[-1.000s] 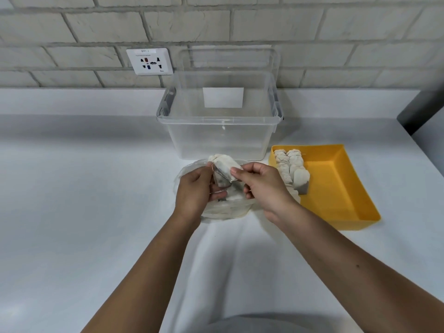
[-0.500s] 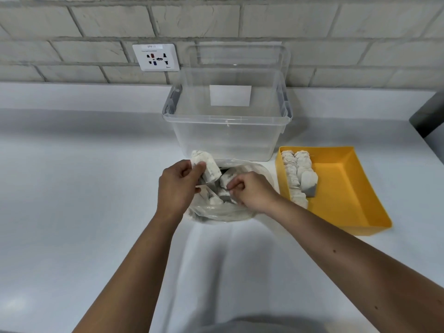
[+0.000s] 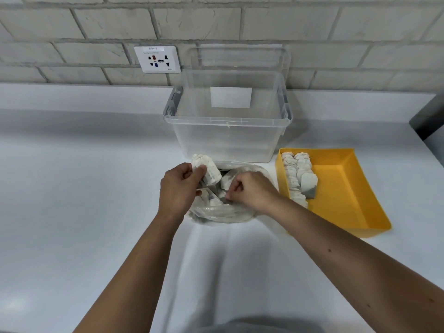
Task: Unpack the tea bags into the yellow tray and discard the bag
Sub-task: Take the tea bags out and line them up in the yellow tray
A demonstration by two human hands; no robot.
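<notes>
Holding one tea bag [image 3: 207,168] pinched, its long axis toward eleven o'clock, the left hand [image 3: 177,188] sat over the plastic bag [image 3: 223,212]; the right hand [image 3: 252,188], fingers curled inside, was nearer the yellow tray [image 3: 346,188] at three o'clock.

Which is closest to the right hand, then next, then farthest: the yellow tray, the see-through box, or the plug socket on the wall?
From the right hand:
1. Yellow tray, just to its right.
2. See-through box, behind it.
3. Plug socket, up on the wall, back left.
</notes>
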